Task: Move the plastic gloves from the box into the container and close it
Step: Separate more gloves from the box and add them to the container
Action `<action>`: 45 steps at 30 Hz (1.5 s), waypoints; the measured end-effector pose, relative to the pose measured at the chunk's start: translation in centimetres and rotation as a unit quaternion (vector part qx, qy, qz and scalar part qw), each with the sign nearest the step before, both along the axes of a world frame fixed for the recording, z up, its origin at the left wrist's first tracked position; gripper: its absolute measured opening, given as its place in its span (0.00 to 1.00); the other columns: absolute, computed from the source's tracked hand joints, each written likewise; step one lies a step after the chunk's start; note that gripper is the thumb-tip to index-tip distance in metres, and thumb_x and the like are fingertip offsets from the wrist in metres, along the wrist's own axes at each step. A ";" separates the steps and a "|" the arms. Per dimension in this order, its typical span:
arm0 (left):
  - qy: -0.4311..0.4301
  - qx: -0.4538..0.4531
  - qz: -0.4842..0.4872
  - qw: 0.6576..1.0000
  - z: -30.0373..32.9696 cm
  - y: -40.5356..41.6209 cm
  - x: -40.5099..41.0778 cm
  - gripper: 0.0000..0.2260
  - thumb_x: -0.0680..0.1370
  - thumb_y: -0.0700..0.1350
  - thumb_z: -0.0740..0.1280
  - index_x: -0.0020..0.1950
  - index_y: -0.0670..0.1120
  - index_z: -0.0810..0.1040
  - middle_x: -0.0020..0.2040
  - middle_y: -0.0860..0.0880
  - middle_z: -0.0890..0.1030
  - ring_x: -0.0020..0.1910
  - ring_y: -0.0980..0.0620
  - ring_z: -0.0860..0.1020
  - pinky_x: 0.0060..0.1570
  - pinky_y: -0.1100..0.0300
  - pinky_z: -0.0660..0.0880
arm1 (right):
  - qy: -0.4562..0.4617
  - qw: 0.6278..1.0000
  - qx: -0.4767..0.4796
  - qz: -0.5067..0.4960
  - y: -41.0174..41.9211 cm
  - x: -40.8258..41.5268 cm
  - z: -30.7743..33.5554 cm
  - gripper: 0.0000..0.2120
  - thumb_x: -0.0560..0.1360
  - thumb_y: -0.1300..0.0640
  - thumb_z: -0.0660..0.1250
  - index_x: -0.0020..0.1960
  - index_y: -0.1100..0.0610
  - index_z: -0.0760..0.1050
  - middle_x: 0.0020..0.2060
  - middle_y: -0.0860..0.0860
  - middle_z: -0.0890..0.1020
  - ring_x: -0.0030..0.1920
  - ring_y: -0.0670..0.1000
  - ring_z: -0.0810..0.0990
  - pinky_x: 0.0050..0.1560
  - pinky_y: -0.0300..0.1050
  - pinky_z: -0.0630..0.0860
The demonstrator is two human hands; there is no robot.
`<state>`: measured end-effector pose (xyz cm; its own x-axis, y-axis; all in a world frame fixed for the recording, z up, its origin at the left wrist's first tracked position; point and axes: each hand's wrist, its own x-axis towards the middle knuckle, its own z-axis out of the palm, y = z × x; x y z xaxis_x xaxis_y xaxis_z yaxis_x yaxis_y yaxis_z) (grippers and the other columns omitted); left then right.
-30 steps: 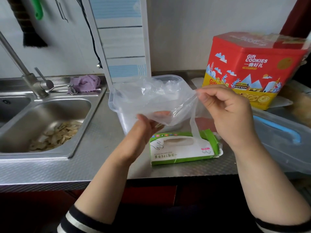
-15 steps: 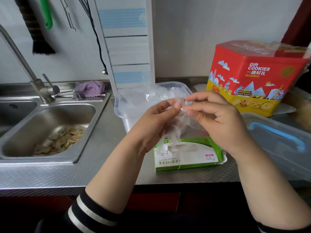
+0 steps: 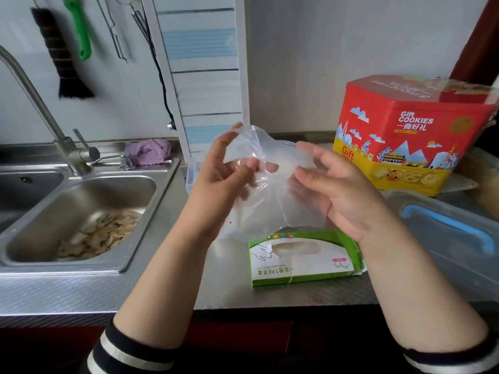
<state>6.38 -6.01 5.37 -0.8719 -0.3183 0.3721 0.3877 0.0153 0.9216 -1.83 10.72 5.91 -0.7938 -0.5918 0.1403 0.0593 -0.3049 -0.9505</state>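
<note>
Holding a clear plastic glove [image 3: 266,184] up between them, both hands hover above the worktop [image 3: 172,271]. The left hand [image 3: 226,174] pinches the film with thumb and curled fingers near its top edge; the right hand [image 3: 332,190] has its fingers curled against the film's other side, though how firmly it grips cannot be told. Just below the hands lies the green and white glove box [image 3: 302,257], flat on the worktop. Behind the glove, mostly hidden, sits the clear container [image 3: 190,176]. Right of the right hand rests a transparent lid with a blue handle [image 3: 448,233], with a red cookie tin [image 3: 405,130] beyond it. Left of the left hand is the sink [image 3: 81,217].
</note>
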 end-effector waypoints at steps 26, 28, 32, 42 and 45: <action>-0.222 -0.589 0.288 0.721 0.1 -9.4 -8.0 0.14 0.76 0.50 0.70 0.61 0.50 0.77 0.59 0.49 0.78 0.61 0.44 0.69 0.50 0.53 0.68 | 0.466 0.619 0.600 -0.200 -9.3 -9.6 -1.1 0.25 0.74 0.53 0.70 0.67 0.56 0.65 0.63 0.58 0.74 0.63 0.61 0.73 0.56 0.51 0.67; -0.180 -0.576 0.335 0.724 0.6 -8.8 -7.0 0.12 0.77 0.47 0.69 0.61 0.50 0.78 0.61 0.47 0.77 0.61 0.42 0.69 0.55 0.51 0.68 | 0.455 0.630 0.595 -0.205 -9.1 -9.7 -1.1 0.26 0.74 0.52 0.70 0.68 0.56 0.66 0.64 0.58 0.71 0.64 0.61 0.71 0.59 0.51 0.68; -0.032 -0.518 0.331 0.788 0.7 -5.3 -5.2 0.09 0.78 0.41 0.64 0.56 0.49 0.80 0.52 0.50 0.82 0.50 0.45 0.77 0.48 0.53 0.73 | 0.447 0.637 0.589 -0.216 -8.7 -9.8 -1.2 0.22 0.76 0.54 0.68 0.68 0.55 0.67 0.64 0.58 0.70 0.63 0.61 0.69 0.59 0.52 0.68; -0.272 -0.596 0.124 0.745 -1.4 -2.6 -4.0 0.36 0.80 0.63 0.40 0.56 0.41 0.80 0.49 0.42 0.82 0.52 0.42 0.77 0.56 0.49 0.72 | 0.399 0.801 0.363 -0.258 -4.4 -8.3 -0.3 0.16 0.78 0.57 0.65 0.66 0.53 0.72 0.60 0.53 0.74 0.56 0.50 0.76 0.56 0.44 0.74; -0.220 -0.629 0.175 0.724 -2.1 -2.7 -3.7 0.38 0.81 0.63 0.39 0.49 0.41 0.82 0.41 0.43 0.81 0.47 0.42 0.76 0.50 0.51 0.73 | 0.361 0.871 0.225 -0.246 -2.0 -5.9 -0.9 0.09 0.77 0.58 0.67 0.57 0.53 0.76 0.49 0.47 0.79 0.44 0.42 0.76 0.49 0.39 0.75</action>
<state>2.65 -8.74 3.29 -0.9421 -0.1980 0.2706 -0.1695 0.9776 0.1252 -7.71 8.75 4.99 -0.7678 -0.3284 0.5501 -0.6361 0.2885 -0.7156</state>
